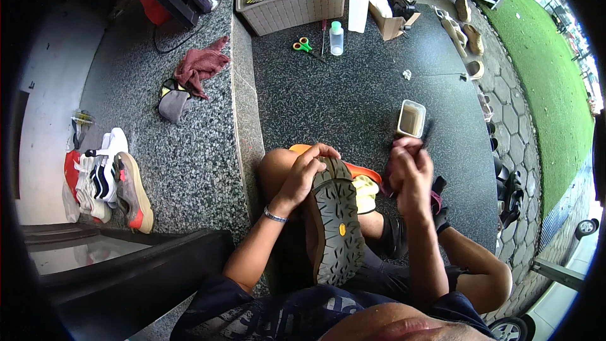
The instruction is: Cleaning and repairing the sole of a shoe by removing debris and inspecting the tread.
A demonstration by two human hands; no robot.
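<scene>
My left hand (307,173) is closed around one end of a shoe (338,233), which is propped up against my body. Its dark, lugged sole with a small yellow oval faces upward. My right hand (410,167) is raised to the right of the shoe, fingers closed. A thin dark thing, smeared by motion, sticks out of it, too blurred to name. Just beyond that hand stands an open clear plastic tub (411,118) with pale brownish contents. A yellow cloth (365,194) and something orange (363,172) lie between the shoe and my right hand.
Farther off are green-handled scissors (303,44), a green-capped bottle (336,41), a white bottle (358,5), a woven bin (290,9) and a cardboard box (392,25). To the left, a maroon cloth (201,68) lies on a raised ledge near several shoes (104,177). More footwear (472,38) lines the right edge.
</scene>
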